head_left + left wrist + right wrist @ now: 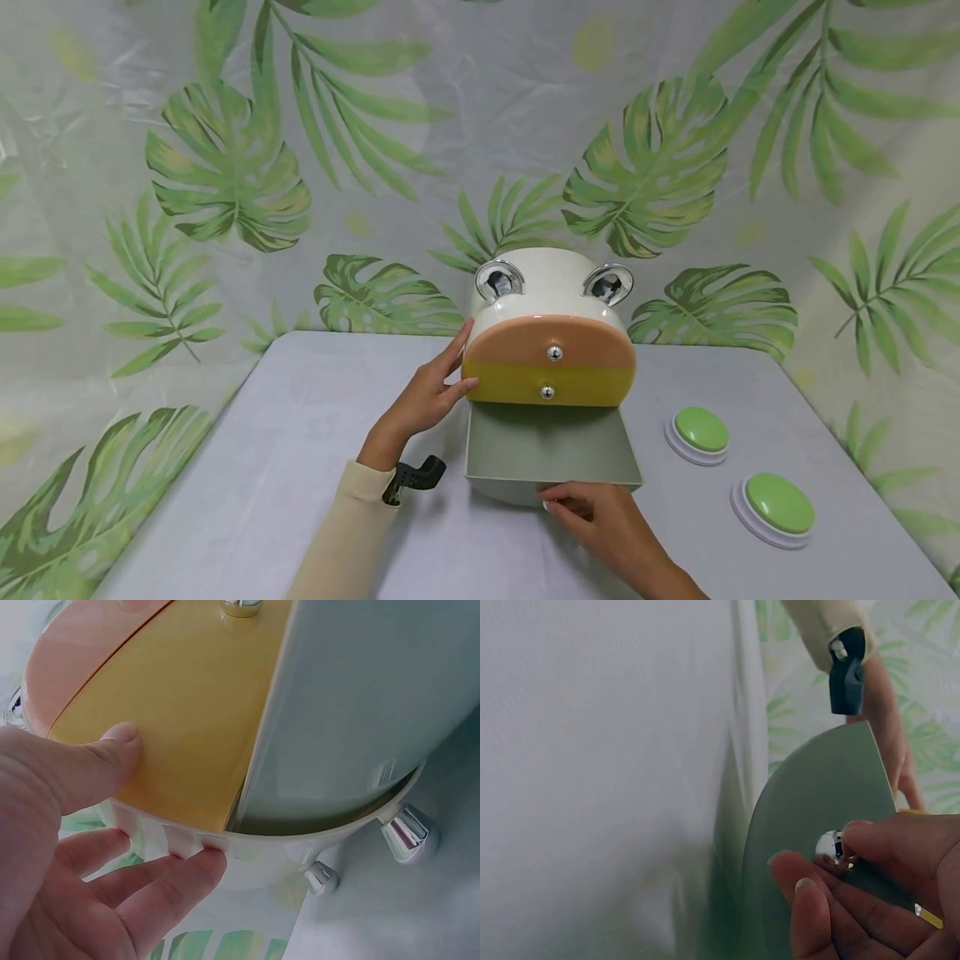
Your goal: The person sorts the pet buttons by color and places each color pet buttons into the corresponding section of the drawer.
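A white animal-faced cabinet (551,287) with silver eyes has an orange drawer (510,343) above a yellow drawer (588,387), both pushed in. Below them, a grey-green drawer (551,450) is pulled well out, its inside bare. My right hand (607,521) pinches the round silver knob (826,846) on that drawer's front between thumb and fingers. On the cabinet's left side rests my left hand (423,400); its thumb (112,761) presses the yellow front, while the fairly straight fingers (176,889) touch the white side wall.
Two green push buttons with white bases stand at the right, one (702,430) farther back and one (780,504) nearer. Short silver feet (409,832) hold the cabinet above the white-covered table (315,433). A leaf-patterned curtain (480,125) hangs close behind.
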`<action>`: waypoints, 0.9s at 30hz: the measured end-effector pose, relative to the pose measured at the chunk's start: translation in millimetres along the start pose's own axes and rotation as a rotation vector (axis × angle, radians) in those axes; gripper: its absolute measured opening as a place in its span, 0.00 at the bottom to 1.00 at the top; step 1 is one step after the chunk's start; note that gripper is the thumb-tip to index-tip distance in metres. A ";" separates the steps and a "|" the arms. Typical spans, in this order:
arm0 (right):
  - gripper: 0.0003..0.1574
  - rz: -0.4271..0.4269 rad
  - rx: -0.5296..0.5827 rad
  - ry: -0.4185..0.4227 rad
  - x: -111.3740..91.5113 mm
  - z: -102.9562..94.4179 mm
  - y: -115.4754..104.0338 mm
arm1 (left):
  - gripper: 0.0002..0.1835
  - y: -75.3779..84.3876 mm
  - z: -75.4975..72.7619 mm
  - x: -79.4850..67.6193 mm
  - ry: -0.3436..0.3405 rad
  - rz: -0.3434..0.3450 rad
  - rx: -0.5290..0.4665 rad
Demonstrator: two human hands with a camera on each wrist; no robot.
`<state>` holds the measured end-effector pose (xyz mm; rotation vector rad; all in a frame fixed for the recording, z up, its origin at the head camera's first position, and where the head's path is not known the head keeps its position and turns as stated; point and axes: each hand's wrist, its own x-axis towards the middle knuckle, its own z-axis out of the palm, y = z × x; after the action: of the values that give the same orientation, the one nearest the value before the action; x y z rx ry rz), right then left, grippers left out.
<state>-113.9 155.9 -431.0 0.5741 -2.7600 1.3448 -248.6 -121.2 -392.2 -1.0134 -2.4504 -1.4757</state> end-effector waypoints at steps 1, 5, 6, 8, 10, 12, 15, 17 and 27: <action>0.05 -0.001 0.002 -0.005 -1.0 -0.3 -0.3 | 0.44 5.9 -1.1 -0.7 -0.002 -0.005 -0.001; 0.06 -0.001 0.008 -0.021 -5.0 -1.3 -1.3 | 0.44 17.1 -3.3 -2.0 -0.002 -0.023 -0.003; 0.06 -0.001 0.009 -0.025 -5.9 -1.5 -1.4 | 0.44 16.7 -3.3 -2.1 0.000 -0.023 -0.001; 0.06 -0.001 0.017 -0.033 -7.8 -1.7 -1.6 | 0.45 5.4 -1.4 -1.1 0.005 -0.020 -0.001; 0.06 -0.003 0.033 -0.044 -9.4 -1.9 -1.9 | 0.46 -5.6 0.6 -0.2 0.008 -0.020 -0.002; 0.06 -0.001 0.047 -0.057 -10.6 -2.0 -2.5 | 0.46 -6.1 1.0 -0.3 0.009 -0.022 -0.005; 0.07 -0.001 0.062 -0.076 -12.7 -1.8 -3.1 | 0.46 -3.0 1.3 -0.7 0.011 -0.024 0.002; 0.08 -0.002 0.068 -0.083 -14.3 -1.3 -3.1 | 0.46 4.4 0.7 -1.5 0.011 -0.026 0.002; 0.08 0.034 0.093 -0.117 -19.5 3.2 -5.4 | 0.44 23.7 -4.2 -2.9 -0.014 -0.025 0.004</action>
<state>-93.5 156.6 -432.4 0.6327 -2.8226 1.5006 -233.3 -118.8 -373.5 -0.9994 -2.4838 -1.4759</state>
